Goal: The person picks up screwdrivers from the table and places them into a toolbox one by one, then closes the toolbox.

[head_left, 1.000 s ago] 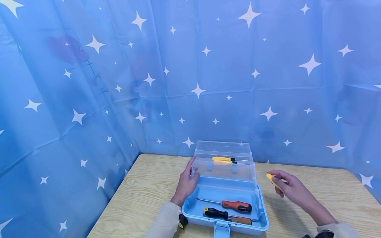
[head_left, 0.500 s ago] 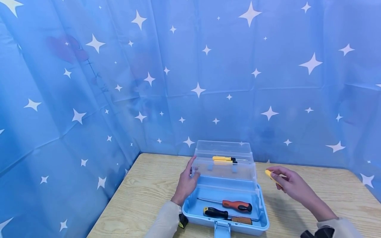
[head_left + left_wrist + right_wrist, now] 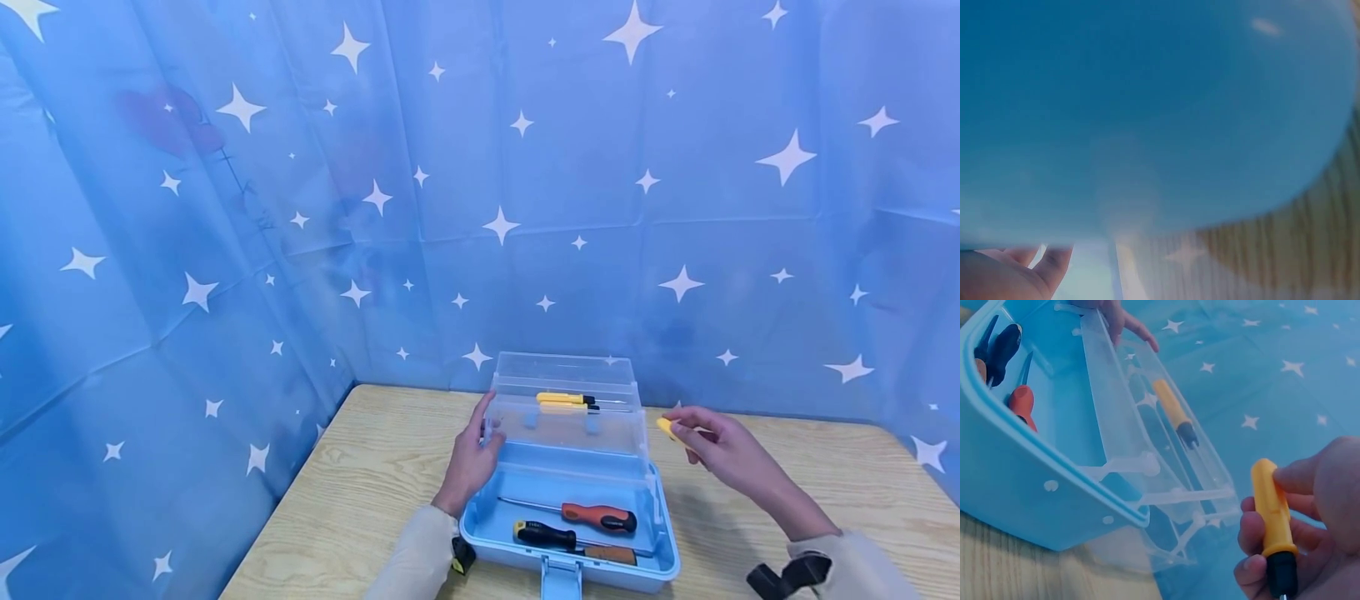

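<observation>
A light blue toolbox (image 3: 487, 550) sits on the table with its clear upper trays (image 3: 566, 433) raised. My left hand (image 3: 471, 467) grips the left end of these trays, thumb in front; part of its fingers is hidden. In my right hand (image 3: 723, 450) is a yellow-handled screwdriver (image 3: 1270, 506), pinched by the handle right of the trays, its black collar downward in the right wrist view. Another yellow screwdriver (image 3: 558, 399) lies in the upper tray. On the box floor are a red-and-black screwdriver (image 3: 598, 517), a black-handled screwdriver (image 3: 543, 534) and a tool with a brown handle (image 3: 611, 555).
A wooden table (image 3: 337, 492) carries the toolbox, whose latch (image 3: 561, 579) hangs at the front. Behind rises a blue curtain (image 3: 420, 275) with white stars. The toolbox's blue side (image 3: 1147, 112) fills most of the left wrist view.
My right hand has moved slightly left and away from me, toward the trays, carrying the yellow screwdriver. My left hand keeps its hold on the trays.
</observation>
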The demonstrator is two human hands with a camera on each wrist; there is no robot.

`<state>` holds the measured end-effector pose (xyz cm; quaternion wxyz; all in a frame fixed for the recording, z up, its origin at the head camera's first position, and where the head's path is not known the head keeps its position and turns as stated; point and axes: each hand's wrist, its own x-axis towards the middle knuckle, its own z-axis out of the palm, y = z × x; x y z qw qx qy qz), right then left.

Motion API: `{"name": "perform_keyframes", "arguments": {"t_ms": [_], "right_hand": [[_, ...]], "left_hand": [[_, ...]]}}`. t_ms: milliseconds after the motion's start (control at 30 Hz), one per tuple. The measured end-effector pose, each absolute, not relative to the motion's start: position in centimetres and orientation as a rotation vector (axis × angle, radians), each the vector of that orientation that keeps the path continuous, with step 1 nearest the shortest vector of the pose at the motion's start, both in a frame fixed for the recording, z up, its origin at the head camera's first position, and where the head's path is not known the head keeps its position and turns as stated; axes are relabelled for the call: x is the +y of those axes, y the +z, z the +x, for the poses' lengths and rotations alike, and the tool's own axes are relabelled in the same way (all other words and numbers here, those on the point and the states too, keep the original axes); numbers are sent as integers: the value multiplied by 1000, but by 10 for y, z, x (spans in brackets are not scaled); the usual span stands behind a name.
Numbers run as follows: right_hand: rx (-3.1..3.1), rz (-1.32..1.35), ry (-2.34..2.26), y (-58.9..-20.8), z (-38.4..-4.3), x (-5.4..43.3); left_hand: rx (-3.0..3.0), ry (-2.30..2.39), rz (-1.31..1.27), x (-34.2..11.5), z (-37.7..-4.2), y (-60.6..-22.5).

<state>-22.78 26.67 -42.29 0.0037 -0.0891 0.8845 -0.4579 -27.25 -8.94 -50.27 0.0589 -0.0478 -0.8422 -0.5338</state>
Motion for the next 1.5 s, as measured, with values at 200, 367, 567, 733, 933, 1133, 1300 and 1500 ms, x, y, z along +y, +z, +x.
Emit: {"name": "perform_keyframes", "arguments": {"t_ms": [200,367,567,733,933,1133,1300,1500], "right_hand": [[2808,-306,-1398,-417,-232,262],[2806,-317,-1396,-414,-236,260],[2799,-330,-1396,-410,-240,255],[2808,-384,-1392,-403,-244,251],[2826,-427,-1383,-399,-248,246],[2836,-444,-1374,-399,-252,242],[2834,-453,-1371,-395,-255,237],[2837,-468,-1364,-389,-260,230]], "left_hand": [[-2546,-1628,-148,-89,-273,-502],[-2546,-1631,-146,-89,-273,-503],[-2552,-1631,-145,-89,-273,-503],[-2541,-1634,-161,-89,-274,-503],[-2531,-1651,-176,-89,-274,-503],[-2534,-1653,-163,-89,-273,-502],[-2537,-1641,-160,-90,-273,-502],[-2534,-1644,-157,-91,-274,-504]]}}
